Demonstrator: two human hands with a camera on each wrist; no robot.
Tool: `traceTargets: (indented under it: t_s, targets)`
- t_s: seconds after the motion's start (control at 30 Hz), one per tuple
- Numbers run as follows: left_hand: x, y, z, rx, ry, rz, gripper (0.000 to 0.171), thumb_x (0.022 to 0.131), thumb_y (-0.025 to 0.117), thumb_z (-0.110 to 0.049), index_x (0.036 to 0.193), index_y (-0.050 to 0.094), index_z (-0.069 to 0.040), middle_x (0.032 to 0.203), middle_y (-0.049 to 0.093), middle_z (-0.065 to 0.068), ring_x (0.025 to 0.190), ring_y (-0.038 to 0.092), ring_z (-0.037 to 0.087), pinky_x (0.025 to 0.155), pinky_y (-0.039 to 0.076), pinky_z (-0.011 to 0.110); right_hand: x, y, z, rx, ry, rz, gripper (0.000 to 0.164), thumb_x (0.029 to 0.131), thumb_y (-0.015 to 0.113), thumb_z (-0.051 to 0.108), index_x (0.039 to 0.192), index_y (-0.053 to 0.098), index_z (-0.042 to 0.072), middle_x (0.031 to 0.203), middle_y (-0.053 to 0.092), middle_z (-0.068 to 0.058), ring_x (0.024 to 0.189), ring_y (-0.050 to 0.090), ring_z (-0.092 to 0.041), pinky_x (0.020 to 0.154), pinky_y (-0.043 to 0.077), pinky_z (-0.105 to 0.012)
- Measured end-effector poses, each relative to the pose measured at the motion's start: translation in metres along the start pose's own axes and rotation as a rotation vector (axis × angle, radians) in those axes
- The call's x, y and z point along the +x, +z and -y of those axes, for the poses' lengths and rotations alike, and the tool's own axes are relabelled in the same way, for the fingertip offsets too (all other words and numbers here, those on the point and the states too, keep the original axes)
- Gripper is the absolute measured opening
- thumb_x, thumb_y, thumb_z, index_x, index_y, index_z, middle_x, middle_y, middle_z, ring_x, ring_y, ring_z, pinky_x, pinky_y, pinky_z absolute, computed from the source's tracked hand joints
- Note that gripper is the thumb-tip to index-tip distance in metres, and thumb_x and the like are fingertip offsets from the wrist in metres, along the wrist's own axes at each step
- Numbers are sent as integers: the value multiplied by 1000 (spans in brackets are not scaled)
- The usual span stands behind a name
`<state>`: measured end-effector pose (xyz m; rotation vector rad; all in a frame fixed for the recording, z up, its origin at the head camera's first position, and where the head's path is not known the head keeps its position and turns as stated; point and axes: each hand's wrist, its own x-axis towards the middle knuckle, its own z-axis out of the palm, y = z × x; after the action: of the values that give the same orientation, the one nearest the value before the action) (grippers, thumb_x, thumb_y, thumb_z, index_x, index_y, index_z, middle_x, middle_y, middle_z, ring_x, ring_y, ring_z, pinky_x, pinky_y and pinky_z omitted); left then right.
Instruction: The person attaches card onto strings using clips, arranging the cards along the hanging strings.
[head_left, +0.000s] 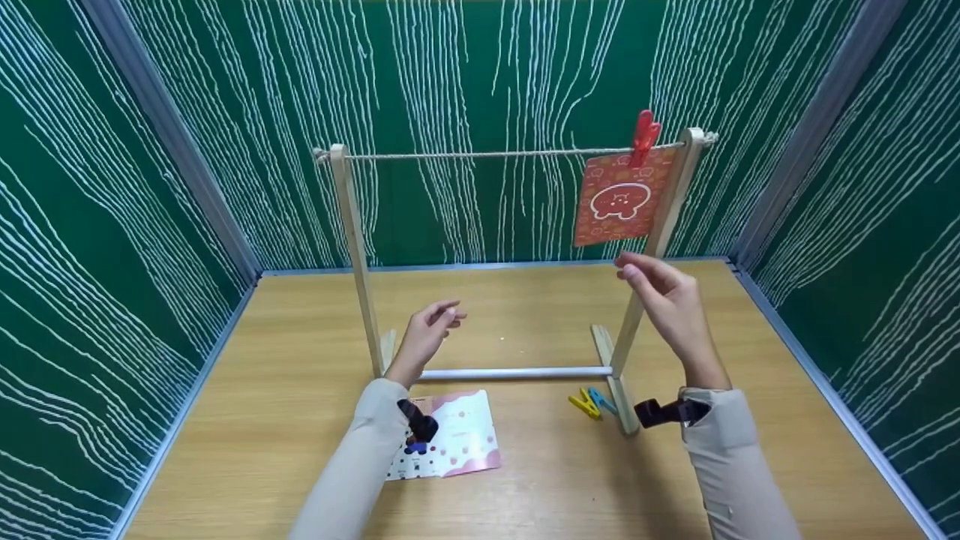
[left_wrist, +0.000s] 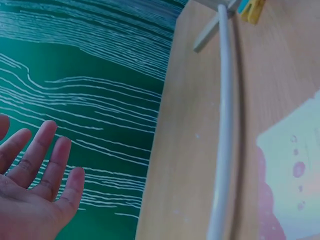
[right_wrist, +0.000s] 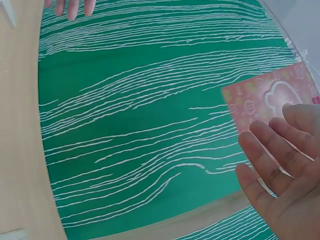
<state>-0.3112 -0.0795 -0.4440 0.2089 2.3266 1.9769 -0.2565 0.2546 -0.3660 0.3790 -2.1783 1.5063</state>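
Observation:
A red card (head_left: 621, 201) with a white-outlined cartoon face hangs from the rope (head_left: 480, 154) near its right end. One red clothespin (head_left: 643, 139) clamps its top edge. My right hand (head_left: 670, 300) is raised just below the card, its fingers loosely bent and holding nothing; the right wrist view shows the palm in front of the card (right_wrist: 265, 97). My left hand (head_left: 429, 334) hovers over the table by the rack's left post, fingers relaxed, nothing in them. Below the left wrist lies a white, pink-edged patterned sheet (head_left: 465, 435), partly covered by the sleeve.
A wooden rack carries the rope between its left post (head_left: 357, 262) and right post (head_left: 667, 202), with a white bar (head_left: 517, 373) low between them. A yellow clothespin (head_left: 583, 403) and a blue clothespin (head_left: 602, 400) lie by the right foot. Green walls (head_left: 480, 82) enclose the table.

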Motion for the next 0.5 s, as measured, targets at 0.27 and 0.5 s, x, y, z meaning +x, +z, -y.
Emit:
traceTargets:
  t_s: [0.27,0.5]
  targets:
    - [-22,-7,14,-27,-39,69,37,102,47,-20,132,52,2,122,62,23,113,57,37,100,45,45,-13,3,-25,6,121,80,41,98,55,30,129,57,2,126,62,-19,101,62,3,89,47,-10]
    - [-32,-14,48,-33,-84,83,39,100,50,-17,130,51,8,119,62,25,106,61,33,100,44,51,-26,7,-42,-24,237,149,50,97,54,40,134,53,7,132,59,-15,105,57,8,90,44,-9]
